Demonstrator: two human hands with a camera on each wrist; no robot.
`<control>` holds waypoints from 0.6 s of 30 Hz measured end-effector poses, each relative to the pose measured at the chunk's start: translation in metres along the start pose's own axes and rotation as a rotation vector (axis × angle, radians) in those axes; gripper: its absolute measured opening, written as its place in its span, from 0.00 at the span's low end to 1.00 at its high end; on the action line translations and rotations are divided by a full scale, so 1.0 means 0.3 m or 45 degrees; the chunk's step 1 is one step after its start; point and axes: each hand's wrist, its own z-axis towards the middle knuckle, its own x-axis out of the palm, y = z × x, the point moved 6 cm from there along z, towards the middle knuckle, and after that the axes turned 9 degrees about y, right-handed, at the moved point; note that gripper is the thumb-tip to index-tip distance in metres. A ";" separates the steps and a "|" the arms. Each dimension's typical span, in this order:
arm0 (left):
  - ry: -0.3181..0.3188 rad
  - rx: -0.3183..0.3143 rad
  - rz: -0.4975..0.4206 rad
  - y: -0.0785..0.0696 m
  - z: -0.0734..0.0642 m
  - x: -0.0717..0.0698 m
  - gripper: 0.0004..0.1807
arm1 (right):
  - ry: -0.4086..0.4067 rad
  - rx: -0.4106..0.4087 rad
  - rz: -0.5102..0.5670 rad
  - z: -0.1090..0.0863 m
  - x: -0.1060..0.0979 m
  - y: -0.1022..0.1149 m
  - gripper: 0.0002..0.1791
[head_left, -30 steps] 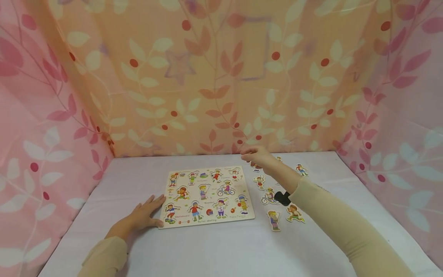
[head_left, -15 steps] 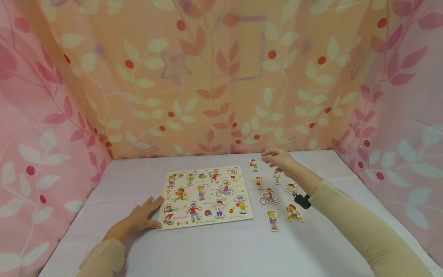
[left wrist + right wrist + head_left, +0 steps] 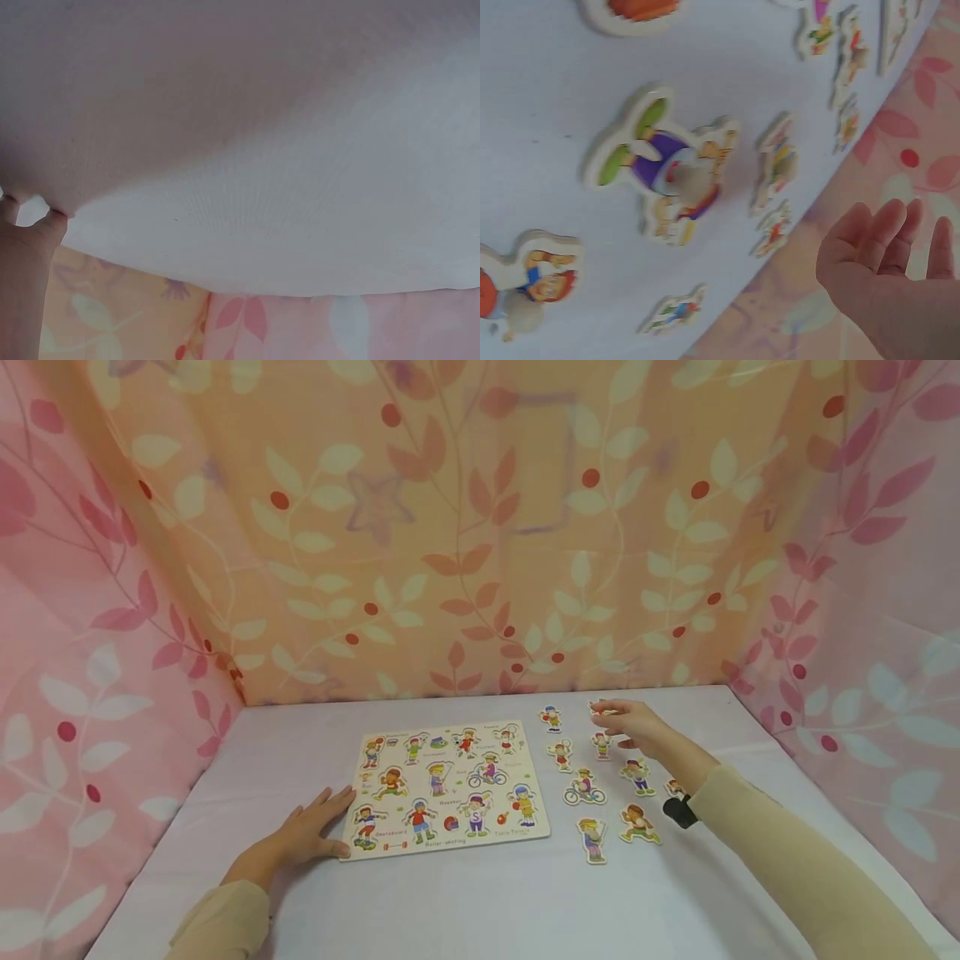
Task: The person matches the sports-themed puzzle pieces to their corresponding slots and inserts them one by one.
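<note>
A pale puzzle board (image 3: 412, 787) printed with sports figures lies left of centre on the table. My left hand (image 3: 311, 827) rests at its left edge, fingers straight and thumb at the front corner. In the left wrist view, only fingertips of a hand (image 3: 34, 232) show at the side. Over the loose pieces at the back right, my right hand (image 3: 645, 731) hovers with loosely bent fingers. Its fingertips are beside a small figure piece (image 3: 597, 705), partly hidden; contact cannot be told. The right wrist view shows the same hand (image 3: 889, 289) with nothing visible in it.
Right of the board lie several knobbed pieces, among them a golfer (image 3: 592, 841), a cyclist (image 3: 584, 787), a runner (image 3: 640, 824) and a batter (image 3: 638, 777). A black wrist camera (image 3: 680, 812) partly covers another piece. Floral curtains (image 3: 465, 568) enclose the table's back and sides.
My right hand has moved rightward from beyond the board's back right corner, then slightly lower over the pieces. Several pieces it covered now show. The left hand stays at the board.
</note>
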 end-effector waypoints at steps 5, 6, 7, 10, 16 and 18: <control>-0.010 0.021 -0.006 0.005 0.001 0.002 0.56 | 0.019 0.037 0.050 0.025 -0.016 -0.071 0.31; -0.010 0.024 -0.009 0.005 0.001 0.003 0.56 | 0.027 0.047 0.058 0.029 -0.018 -0.086 0.31; -0.009 0.020 -0.017 0.006 0.001 0.004 0.56 | 0.032 0.058 0.073 0.035 -0.021 -0.100 0.32; -0.010 0.014 -0.016 0.007 0.001 0.004 0.56 | 0.035 0.085 0.087 0.056 -0.031 -0.134 0.33; -0.002 -0.013 -0.001 0.004 0.000 0.003 0.56 | 0.044 0.130 0.081 0.094 -0.042 -0.178 0.34; -0.003 -0.018 -0.001 0.006 0.001 0.003 0.56 | 0.040 0.153 0.068 0.103 -0.046 -0.187 0.34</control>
